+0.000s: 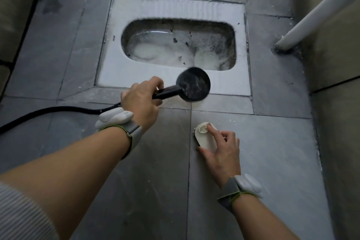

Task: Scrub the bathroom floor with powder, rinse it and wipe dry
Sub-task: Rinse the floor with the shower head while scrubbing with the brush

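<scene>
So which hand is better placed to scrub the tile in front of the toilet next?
The right hand. It already holds the white brush flat on the floor tile, fingers over its top. The left hand is busy gripping the black shower head, which is aimed down near the squat toilet.

We look steeply down from head height at the tiled floor (263, 152), close above both forearms, facing the squat toilet pan (116, 76) ahead.
</scene>
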Tool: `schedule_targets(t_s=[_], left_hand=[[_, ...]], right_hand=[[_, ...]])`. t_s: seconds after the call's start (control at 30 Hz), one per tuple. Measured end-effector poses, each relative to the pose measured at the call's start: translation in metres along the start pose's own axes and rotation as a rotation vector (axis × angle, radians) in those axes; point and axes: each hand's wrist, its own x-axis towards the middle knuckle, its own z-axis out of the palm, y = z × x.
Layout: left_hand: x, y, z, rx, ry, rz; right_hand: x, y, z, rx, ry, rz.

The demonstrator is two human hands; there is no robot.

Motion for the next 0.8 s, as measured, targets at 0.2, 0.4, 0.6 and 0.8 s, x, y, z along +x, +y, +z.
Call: schedule_targets(t_s=[0.2, 0.4, 0.6, 0.8], left_hand=[[-0.006, -0.023, -0.010, 0.197, -0.094, 0.162], [-0.024, -0.064, -0.037, 0.282, -0.281, 0.399], [-0.009, -0.047, -0.031, 0.170, -0.117, 0.303], [0.012, 0.005, -0.001, 0.148, -0.081, 0.346]], right_hand=[[0.000, -0.003, 0.001, 0.015, 0.010, 0.029], [-0.003, -0.010, 0.004, 0.043, 0.026, 0.060], [-0.005, -0.015, 0.005, 0.060, 0.051, 0.116], [-0.004, -0.011, 0.003, 0.028, -0.002, 0.090]])
